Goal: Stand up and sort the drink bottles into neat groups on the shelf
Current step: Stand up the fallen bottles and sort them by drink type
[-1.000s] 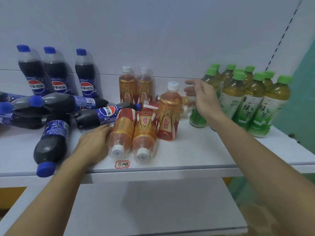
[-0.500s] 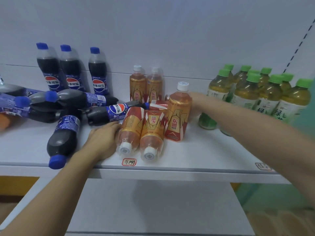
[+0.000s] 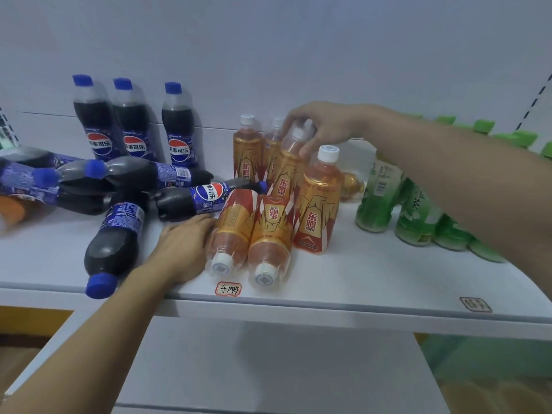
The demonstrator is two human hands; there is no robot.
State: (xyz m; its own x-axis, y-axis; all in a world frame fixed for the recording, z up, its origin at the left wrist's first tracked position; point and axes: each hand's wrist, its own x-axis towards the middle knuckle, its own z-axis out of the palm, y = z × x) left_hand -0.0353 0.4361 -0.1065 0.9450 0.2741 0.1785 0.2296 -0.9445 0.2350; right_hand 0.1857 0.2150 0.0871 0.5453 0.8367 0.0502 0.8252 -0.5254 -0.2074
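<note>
Head view — tilted orange bottle (image 3: 288, 162) gripped at neck by right hand (image 3: 328, 125); two lying orange bottles (image 3: 254, 234) touched by flat left hand (image 3: 182, 249) near shelf (image 3: 388, 282) front edge; three cola bottles (image 3: 134, 124) upright at back.

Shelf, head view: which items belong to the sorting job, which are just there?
Job:
- cola bottles
- gold energy-drink bottles
- green tea bottles
- tilted gold bottle, gripped by right hand
- left hand

Just there:
- shelf
- handwritten label
- orange object

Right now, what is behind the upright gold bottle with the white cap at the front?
Behind the upright gold bottle a gold bottle lying on its side shows only in part. The right hand grips a tilted gold bottle just left of it. The rest is covered.
</note>
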